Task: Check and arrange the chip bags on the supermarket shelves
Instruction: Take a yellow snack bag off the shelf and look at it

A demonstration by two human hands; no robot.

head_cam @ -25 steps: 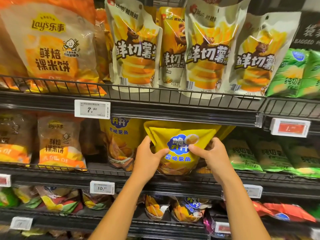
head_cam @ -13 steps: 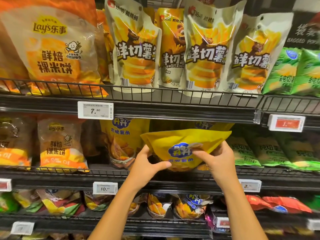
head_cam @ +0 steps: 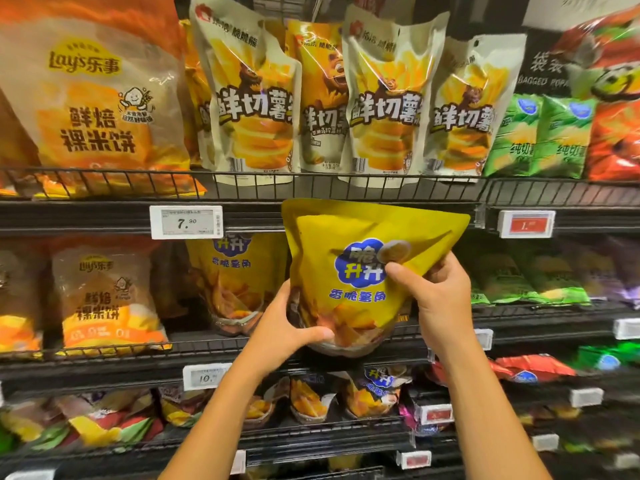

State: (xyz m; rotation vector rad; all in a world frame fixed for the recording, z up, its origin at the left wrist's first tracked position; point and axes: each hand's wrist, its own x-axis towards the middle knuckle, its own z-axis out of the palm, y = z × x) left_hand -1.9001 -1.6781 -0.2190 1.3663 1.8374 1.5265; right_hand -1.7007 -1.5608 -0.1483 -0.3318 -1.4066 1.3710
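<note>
Both hands on one large glossy yellow chip bag w/ blue cloud logo (head_cam: 349,271), held upright in front of the middle black wire shelf (head_cam: 104,351), its top edge overlapping the shelf rail above. Left hand (head_cam: 287,327) grasps the bag's lower left corner, thumb across the front near the chip print. Right hand (head_cam: 436,296) pinches the bag's right edge, thumb on the front by the logo. A second matching yellow bag (head_cam: 235,282) stands on the shelf just behind-left. White price tag reading 7.90 (head_cam: 186,222) clipped to the rail above, left of the held bag. Cream pouches w/ bear print (head_cam: 252,98) stand on the upper shelf.
</note>
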